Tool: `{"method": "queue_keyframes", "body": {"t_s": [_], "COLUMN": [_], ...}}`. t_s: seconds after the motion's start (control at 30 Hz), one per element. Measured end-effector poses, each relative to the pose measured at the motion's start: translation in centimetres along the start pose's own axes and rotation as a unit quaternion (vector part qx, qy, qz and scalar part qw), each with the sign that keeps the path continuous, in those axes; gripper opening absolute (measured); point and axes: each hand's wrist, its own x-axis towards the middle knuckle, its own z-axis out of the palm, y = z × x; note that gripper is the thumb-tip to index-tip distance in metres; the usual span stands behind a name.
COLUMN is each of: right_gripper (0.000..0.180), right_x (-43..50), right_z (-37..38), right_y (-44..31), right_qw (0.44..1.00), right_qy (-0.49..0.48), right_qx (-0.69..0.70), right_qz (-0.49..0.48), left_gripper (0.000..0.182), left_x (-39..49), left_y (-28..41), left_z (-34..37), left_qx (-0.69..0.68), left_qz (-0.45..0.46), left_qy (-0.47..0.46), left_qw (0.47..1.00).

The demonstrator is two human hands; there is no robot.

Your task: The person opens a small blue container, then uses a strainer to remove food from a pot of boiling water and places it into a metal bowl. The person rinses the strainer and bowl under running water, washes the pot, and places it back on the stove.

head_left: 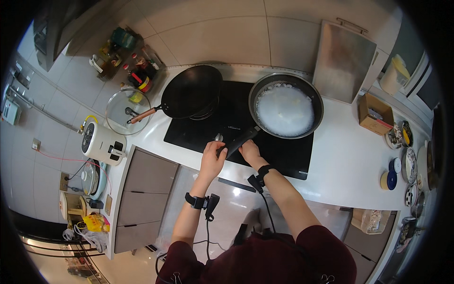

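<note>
A frying pan (285, 106) with frothy white liquid in it stands on the right of the black cooktop (230, 106), its dark handle pointing towards me. My left hand (213, 158) is at the handle's end, fingers partly curled, close to a metal knob (219, 137); whether it touches either cannot be told. My right hand (250, 151) is beside and below the handle, its fingertips partly hidden, so its grip is unclear. An empty black wok (193, 92) with a wooden handle rests on the left burner, tilted.
A glass lid (124, 113) and sauce bottles (142, 80) are left of the wok; a white air fryer (103, 143) stands nearer. On the right are a leaning metal board (344, 62), a cardboard box (376, 113), lidded containers (389, 180) and several bowls.
</note>
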Motion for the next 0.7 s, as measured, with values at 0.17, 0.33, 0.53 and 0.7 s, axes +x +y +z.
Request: {"method": "queue_keyframes", "body": {"t_s": [0.17,0.33,0.53,0.7], "right_gripper": [0.016,0.024,0.032,0.038], "right_x": [1.3,2.1,2.1,-0.8], "right_z": [0.2,-0.2,0.6,-0.9], "right_y": [0.5,-1.2,-1.9,-0.8], "right_qw": [0.999,0.997,0.981,0.883], "right_qy": [-0.027,0.014,-0.06,-0.112], "right_qx": [0.028,0.055,0.048,0.375], "right_qz": [0.0,0.055,0.178,0.259], "left_gripper": [0.024,0.027,0.029,0.028], "left_x": [1.1,2.7,6.1,7.9], "left_y": [-1.0,-0.8,-2.1,-4.2], "left_z": [-0.2,-1.0,-1.2,0.6], "left_qx": [0.022,0.009,0.012,-0.131], "left_qz": [-0.014,-0.068,-0.064,-0.113], "left_qy": [-0.092,-0.206,-0.379,-0.491], "left_qw": [0.995,0.976,0.923,0.854]}}
